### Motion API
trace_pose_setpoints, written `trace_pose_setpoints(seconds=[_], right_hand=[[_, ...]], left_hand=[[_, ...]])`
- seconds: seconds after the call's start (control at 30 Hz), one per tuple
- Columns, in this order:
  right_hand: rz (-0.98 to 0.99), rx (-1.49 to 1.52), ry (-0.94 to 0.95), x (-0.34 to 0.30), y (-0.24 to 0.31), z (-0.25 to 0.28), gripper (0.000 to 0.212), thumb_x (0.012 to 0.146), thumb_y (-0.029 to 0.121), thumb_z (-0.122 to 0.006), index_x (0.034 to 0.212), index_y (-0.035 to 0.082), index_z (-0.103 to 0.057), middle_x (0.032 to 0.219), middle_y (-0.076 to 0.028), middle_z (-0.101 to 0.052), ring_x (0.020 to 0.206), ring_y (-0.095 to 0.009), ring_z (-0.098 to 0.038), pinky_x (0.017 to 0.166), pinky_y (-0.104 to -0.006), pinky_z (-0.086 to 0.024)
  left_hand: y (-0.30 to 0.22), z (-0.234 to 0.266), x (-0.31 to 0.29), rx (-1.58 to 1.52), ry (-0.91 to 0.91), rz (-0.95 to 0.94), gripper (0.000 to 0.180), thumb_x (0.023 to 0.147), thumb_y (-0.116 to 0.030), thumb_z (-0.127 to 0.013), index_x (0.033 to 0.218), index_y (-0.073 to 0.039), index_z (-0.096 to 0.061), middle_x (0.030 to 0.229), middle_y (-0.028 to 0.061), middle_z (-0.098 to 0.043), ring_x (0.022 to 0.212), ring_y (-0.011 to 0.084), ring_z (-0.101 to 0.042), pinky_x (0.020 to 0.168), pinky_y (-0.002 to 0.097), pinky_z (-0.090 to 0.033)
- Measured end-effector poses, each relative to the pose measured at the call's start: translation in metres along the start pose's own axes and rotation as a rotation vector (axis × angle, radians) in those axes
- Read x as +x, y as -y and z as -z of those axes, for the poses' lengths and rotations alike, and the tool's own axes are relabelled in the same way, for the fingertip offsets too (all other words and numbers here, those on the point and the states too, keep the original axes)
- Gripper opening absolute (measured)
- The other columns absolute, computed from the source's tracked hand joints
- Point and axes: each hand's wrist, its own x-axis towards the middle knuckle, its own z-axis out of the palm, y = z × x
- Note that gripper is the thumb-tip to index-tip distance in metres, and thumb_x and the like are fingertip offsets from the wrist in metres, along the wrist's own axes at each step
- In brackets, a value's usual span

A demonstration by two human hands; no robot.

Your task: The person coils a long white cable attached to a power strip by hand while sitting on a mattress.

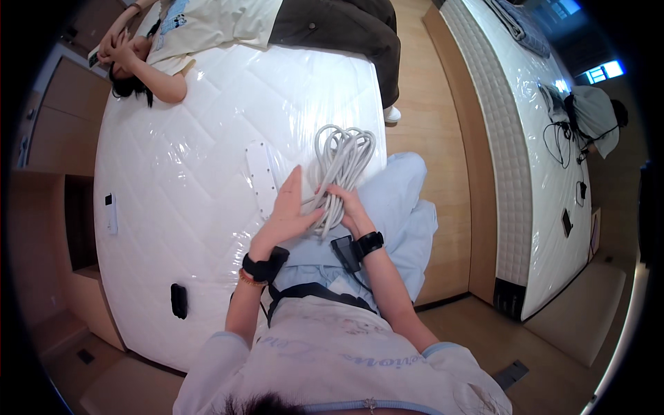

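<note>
A bundle of looped grey cable (pixel 346 159) lies over my lap at the edge of the plastic-wrapped mattress. My right hand (pixel 348 206) is closed around the lower part of its coils. At the bundle's left side is my left hand (pixel 287 214), fingers stretched out together and the thumb against the coils. Just beyond my left fingers, a long white strip with small dark spots (pixel 261 176) rests on the mattress. Both wrists wear black straps, and a small black box (pixel 346 254) sits by the right one.
On the mattress (pixel 200 207) lie a black case (pixel 178 301) and a small white item (pixel 111 213). Another person (pixel 228 28) reclines across its far end. To the right, past a strip of floor, a second mattress (pixel 526 173) holds cables and a phone (pixel 567 223); someone bends beside it.
</note>
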Motion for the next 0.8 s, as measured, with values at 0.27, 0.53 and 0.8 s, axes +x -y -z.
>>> trace_pose_setpoints(seconds=[0.27, 0.53, 0.8], right_hand=[[-0.047, 0.159, 0.070, 0.008, -0.003, 0.011, 0.023, 0.076, 0.007, -0.062, 0.093, -0.007, -0.058, 0.080, -0.012, -0.063, 0.068, -0.019, -0.061, 0.063, -0.0279, -0.051], [0.012, 0.128, -0.014, 0.005, 0.000, 0.003, 0.021, 0.075, 0.002, -0.063, 0.093, -0.007, -0.058, 0.081, -0.012, -0.062, 0.068, -0.020, -0.061, 0.062, -0.0301, -0.052], [0.131, -0.036, -0.138, 0.001, 0.002, -0.012, 0.023, 0.072, 0.000, -0.066, 0.093, -0.006, -0.059, 0.082, -0.012, -0.064, 0.069, -0.019, -0.062, 0.062, -0.0302, -0.052]], left_hand=[[0.004, 0.024, -0.042, -0.441, 0.314, 0.336, 0.081, 0.071, -0.026, -0.073, 0.135, -0.002, -0.029, 0.114, 0.0180, -0.053, 0.107, 0.0244, -0.052, 0.094, 0.0323, -0.038], [0.011, 0.046, -0.049, -0.310, 0.283, 0.291, 0.030, 0.074, -0.024, -0.070, 0.092, -0.001, -0.067, 0.081, 0.0098, -0.063, 0.073, 0.0142, -0.056, 0.069, 0.0268, -0.045], [0.028, 0.021, -0.059, -0.329, 0.052, 0.319, 0.050, 0.077, -0.024, -0.068, 0.118, 0.000, -0.053, 0.106, 0.0124, -0.061, 0.095, 0.0179, -0.058, 0.083, 0.0274, -0.045]])
